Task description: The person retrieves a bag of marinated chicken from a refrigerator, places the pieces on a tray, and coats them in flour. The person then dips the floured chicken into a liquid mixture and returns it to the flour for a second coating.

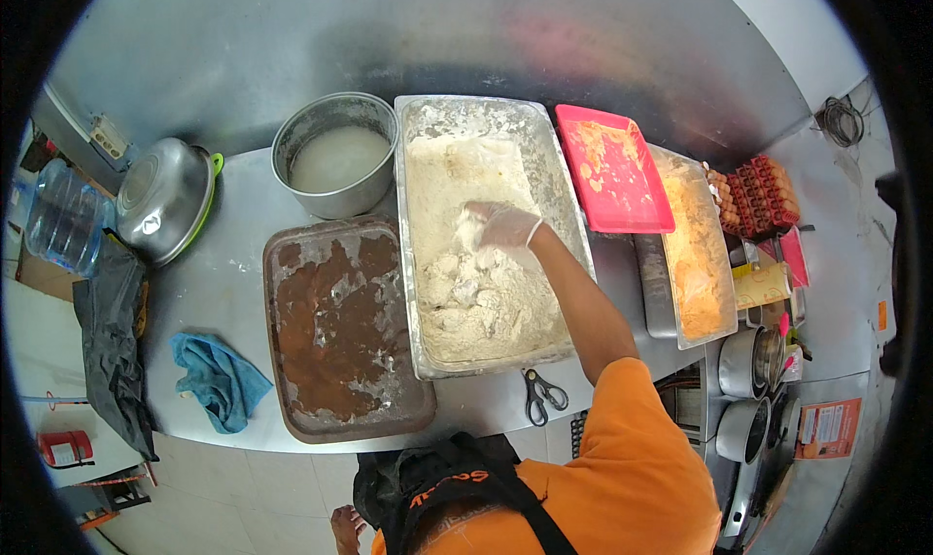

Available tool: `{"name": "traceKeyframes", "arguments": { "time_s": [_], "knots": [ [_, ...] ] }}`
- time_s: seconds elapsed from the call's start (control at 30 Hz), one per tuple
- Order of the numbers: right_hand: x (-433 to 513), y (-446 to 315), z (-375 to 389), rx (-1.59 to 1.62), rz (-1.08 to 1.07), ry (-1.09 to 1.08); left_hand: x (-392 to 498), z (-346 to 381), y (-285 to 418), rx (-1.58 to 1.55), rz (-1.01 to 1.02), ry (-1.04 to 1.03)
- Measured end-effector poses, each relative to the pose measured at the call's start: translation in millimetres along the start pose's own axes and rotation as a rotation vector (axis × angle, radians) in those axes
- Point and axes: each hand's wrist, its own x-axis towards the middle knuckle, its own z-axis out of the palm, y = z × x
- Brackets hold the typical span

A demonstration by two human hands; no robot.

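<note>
My right hand, in a clear plastic glove, is over a deep metal tray of pale flour. Its fingers curl around a whitish floury clump. Nearer to me in the same tray lie several lumpy, flour-coated pieces; what is under the coating is hidden. My left hand hangs low beside my body, off the table, partly cut off by the frame's lower edge. Its fingers look slightly bent, and whether it holds anything does not show.
Left of the flour tray are a metal pot of cloudy liquid, a brown tray and a blue cloth. Black-handled scissors lie at the table's front edge. On the right stand a pink tray, an orange-crumb container and stacked eggs.
</note>
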Motion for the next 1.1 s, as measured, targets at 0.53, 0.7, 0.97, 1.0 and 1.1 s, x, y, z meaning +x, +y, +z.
{"name": "traceKeyframes", "arguments": {
  "time_s": [0.53,0.7,0.97,1.0,1.1],
  "knots": [
    [19.2,-38.0,40.9,-0.762,0.060,-0.221,-6.1,12.4,11.8,0.189,0.086,0.020],
    [6.4,-37.4,79.6,-0.207,-0.051,-0.292,-1.1,15.9,5.5,0.162,0.074,0.009],
    [10.4,-6.6,62.4,-0.345,-0.100,-0.585,-5.1,22.7,9.2,0.207,0.112,-0.002],
    [9.1,-6.5,56.6,-0.446,-0.116,-0.611,-5.8,21.5,9.5,0.205,0.118,-0.012],
    [4.4,-10.3,37.1,-0.518,-0.154,-0.618,-6.2,16.2,9.1,0.190,0.118,-0.010]
  ]
}}
